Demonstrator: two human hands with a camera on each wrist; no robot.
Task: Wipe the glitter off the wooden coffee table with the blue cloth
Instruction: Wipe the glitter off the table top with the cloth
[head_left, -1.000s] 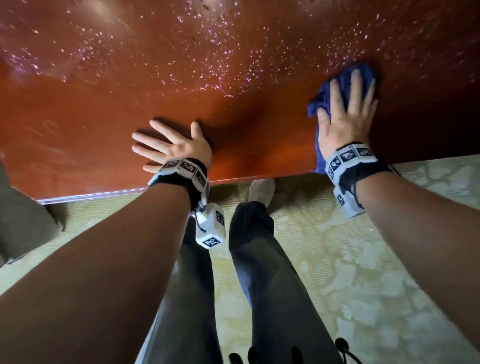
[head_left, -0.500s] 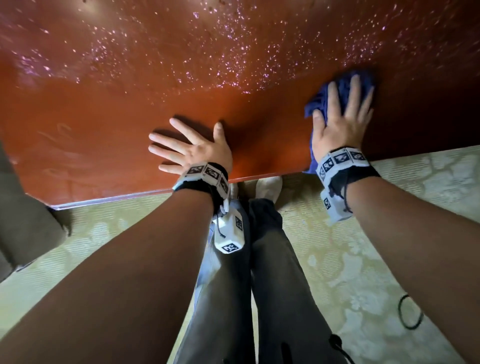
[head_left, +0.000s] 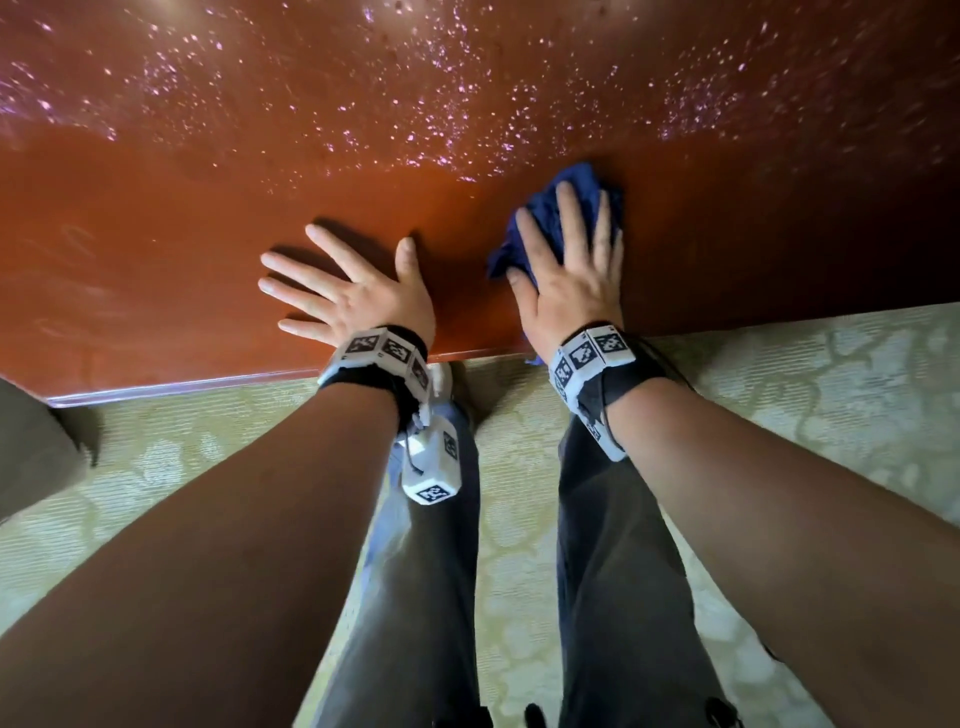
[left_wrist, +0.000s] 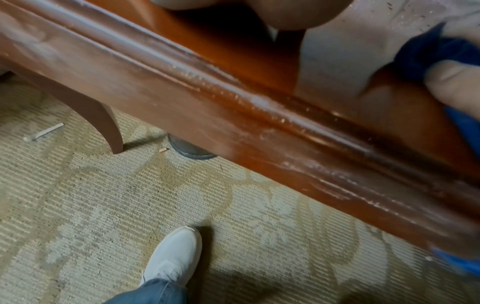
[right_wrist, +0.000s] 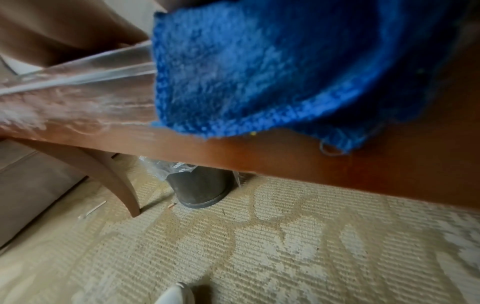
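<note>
The wooden coffee table (head_left: 156, 249) is glossy red-brown, with pink glitter (head_left: 441, 114) scattered over its far part. The strip near its front edge looks bare. My right hand (head_left: 571, 270) lies flat on the crumpled blue cloth (head_left: 550, 208), fingers straight, pressing it onto the tabletop close to the front edge. A corner of the blue cloth (right_wrist: 259, 72) hangs over the table edge (right_wrist: 259, 160). My left hand (head_left: 343, 291) rests flat on the wood just left of the cloth, fingers spread, holding nothing. In the left wrist view the blue cloth (left_wrist: 428, 53) shows at far right.
Patterned beige carpet (head_left: 805, 395) lies in front of the table, where my legs (head_left: 426, 597) stand. Under the table are a curved table leg (right_wrist: 114, 181) and a dark bin (right_wrist: 202, 189) with plastic in it. A brown sofa (right_wrist: 33, 185) sits at left.
My right hand has slid the cloth leftward along the front of the table, closing the gap to my left hand, which stays flat on the wood.
</note>
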